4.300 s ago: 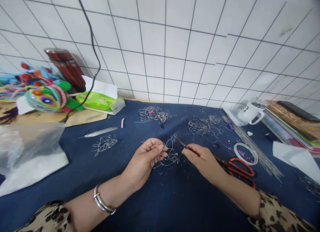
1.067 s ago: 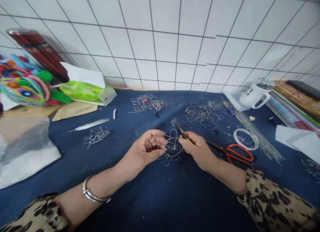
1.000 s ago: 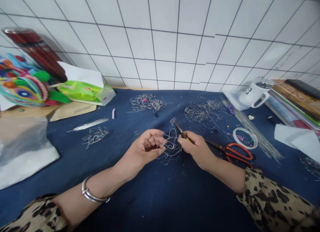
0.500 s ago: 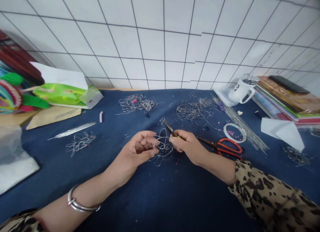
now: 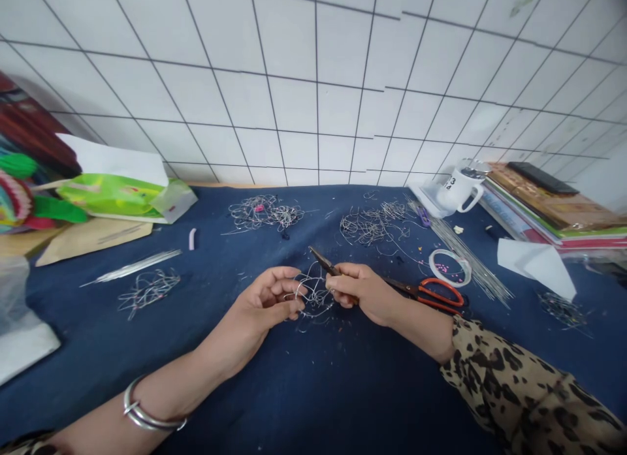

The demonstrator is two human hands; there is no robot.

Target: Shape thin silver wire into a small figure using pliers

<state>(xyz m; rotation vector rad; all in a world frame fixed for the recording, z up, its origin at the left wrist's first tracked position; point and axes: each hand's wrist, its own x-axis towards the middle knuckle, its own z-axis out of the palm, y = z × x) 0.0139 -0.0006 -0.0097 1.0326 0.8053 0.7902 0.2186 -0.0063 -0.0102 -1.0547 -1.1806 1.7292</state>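
Between my hands is a loose tangle of thin silvery wire (image 5: 316, 298), bent into loops. My left hand (image 5: 269, 298) pinches its left side between thumb and fingers. My right hand (image 5: 360, 290) is wrapped around a pair of pliers (image 5: 322, 258) with dark pointed jaws; their tips point up and to the left, above the wire tangle. The handles are mostly hidden in my palm. Scissors with red-orange handles (image 5: 443, 293) lie just behind my right wrist, partly covered by it.
Wire heaps (image 5: 372, 223) lie at the back, with another wire bunch (image 5: 149, 292) on the left. Straight wires (image 5: 470, 262) run beside a clear ring dish (image 5: 470, 272) with pink beads. A white mug (image 5: 455, 192) and stacked books (image 5: 553, 200) stand back right; a green packet (image 5: 112, 197) sits left.
The wire loop at the plier tips no longer shows there. The pliers now lean further left over the tangle. My view has tilted slightly up and shifted right.
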